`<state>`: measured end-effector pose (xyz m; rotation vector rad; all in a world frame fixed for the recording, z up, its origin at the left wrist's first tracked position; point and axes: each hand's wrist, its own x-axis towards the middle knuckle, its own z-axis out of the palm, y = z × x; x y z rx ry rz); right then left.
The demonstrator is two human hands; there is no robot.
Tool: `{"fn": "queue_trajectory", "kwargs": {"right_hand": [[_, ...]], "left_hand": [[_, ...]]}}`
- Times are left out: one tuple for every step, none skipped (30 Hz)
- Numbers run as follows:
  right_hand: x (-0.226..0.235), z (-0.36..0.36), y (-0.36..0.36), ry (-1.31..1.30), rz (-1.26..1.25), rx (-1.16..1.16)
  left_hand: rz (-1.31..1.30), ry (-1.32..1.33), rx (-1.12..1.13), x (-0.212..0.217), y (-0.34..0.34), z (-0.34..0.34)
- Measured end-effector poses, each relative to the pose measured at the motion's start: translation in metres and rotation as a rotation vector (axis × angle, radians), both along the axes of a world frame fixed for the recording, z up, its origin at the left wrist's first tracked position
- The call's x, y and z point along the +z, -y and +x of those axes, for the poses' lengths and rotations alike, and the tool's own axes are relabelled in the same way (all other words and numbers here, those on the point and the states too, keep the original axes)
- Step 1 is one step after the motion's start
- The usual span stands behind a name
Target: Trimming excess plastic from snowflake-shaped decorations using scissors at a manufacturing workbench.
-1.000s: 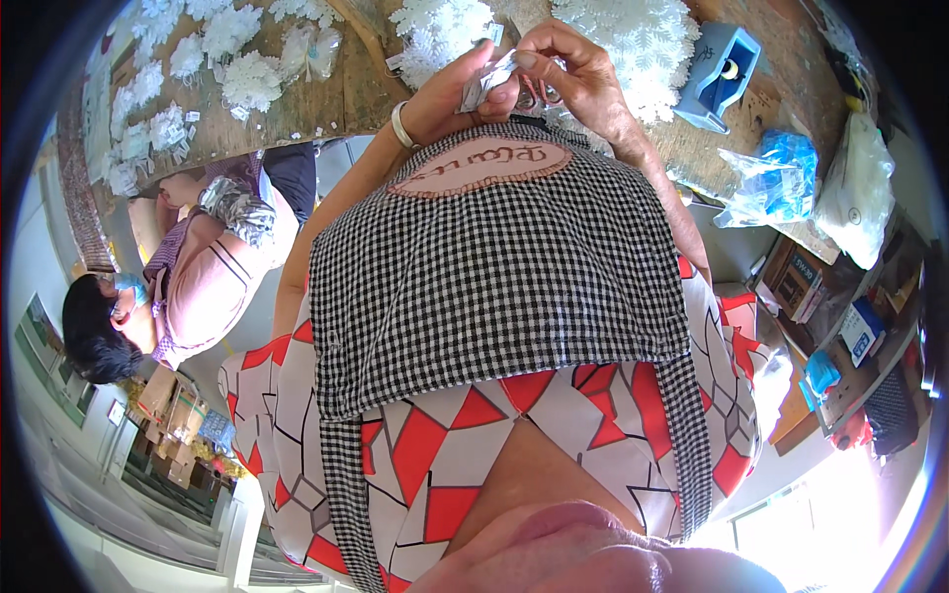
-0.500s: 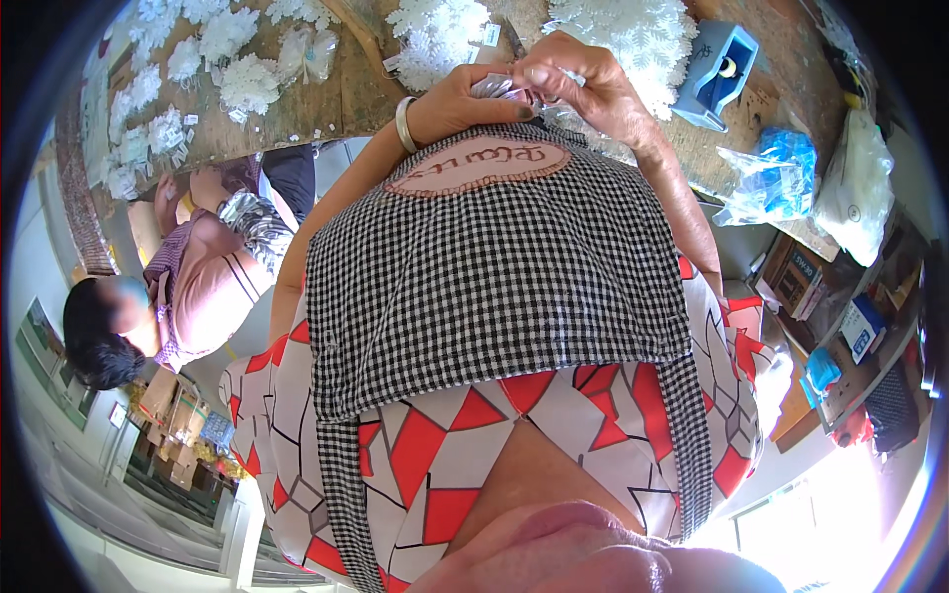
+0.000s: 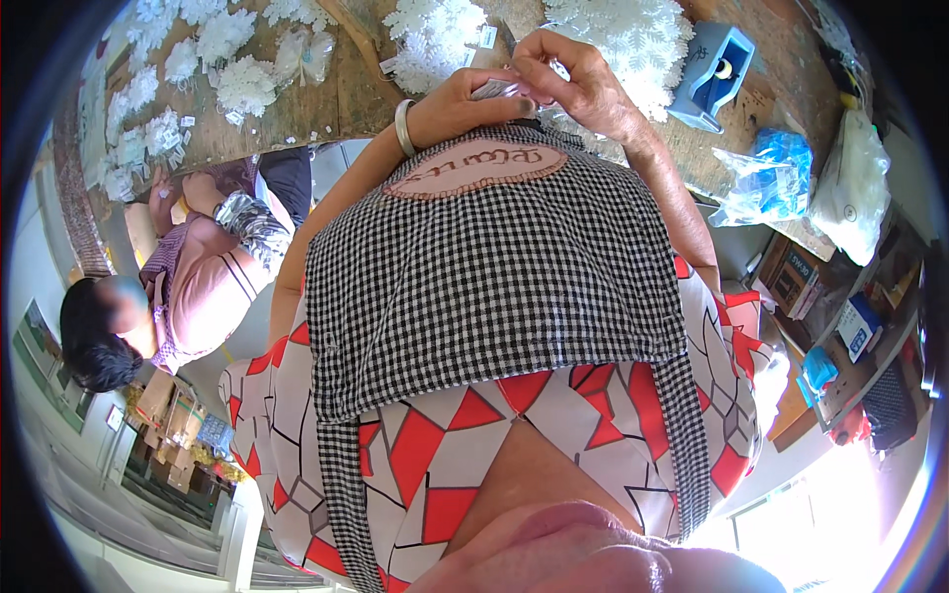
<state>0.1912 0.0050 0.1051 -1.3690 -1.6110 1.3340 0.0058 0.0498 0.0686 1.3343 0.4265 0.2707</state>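
Note:
My left hand (image 3: 460,107), with a white bangle (image 3: 404,128) on its wrist, is closed on several small white slips (image 3: 496,90) just beyond the top of my checked apron (image 3: 494,267). Fingertips meeting it from the other side, my right hand (image 3: 590,87) is bent in a pinch. A small whitish bit shows at its fingers, too small to name. Behind both hands, piles of white plastic snowflakes (image 3: 625,44) lie on the wooden table (image 3: 346,94), with another heap (image 3: 435,40) beyond my left hand.
A blue tape dispenser (image 3: 714,77) stands right of my hands. Farther right are a blue plastic bag (image 3: 784,163) and a white bag (image 3: 850,188) at the table's edge. More snowflakes (image 3: 242,87) lie at left, where another person (image 3: 203,267) sits. Boxes (image 3: 860,326) fill a shelf at right.
My right hand has shifted slightly left, its fingers curling in closer to my left fingertips. The left hand keeps its hold on the slips.

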Motion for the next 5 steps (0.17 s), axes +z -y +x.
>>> {"fn": "queue_trajectory", "kwargs": {"right_hand": [[-0.002, 0.001, 0.001, 0.001, 0.001, 0.000], [-0.006, 0.004, 0.001, -0.049, 0.022, -0.023], [-0.010, 0.006, 0.000, -0.101, 0.039, -0.044], [-0.012, 0.007, -0.001, -0.102, 0.038, -0.043], [-0.013, 0.008, -0.002, -0.260, -0.005, -0.052]], "left_hand": [[0.013, -0.004, 0.015, -0.001, 0.000, 0.000], [0.015, -0.003, 0.015, -0.001, -0.001, 0.001], [-0.013, -0.031, -0.018, -0.002, -0.002, 0.000], [-0.041, -0.058, -0.051, -0.003, -0.003, -0.002], [-0.042, -0.059, -0.051, -0.003, -0.003, -0.002]]}}
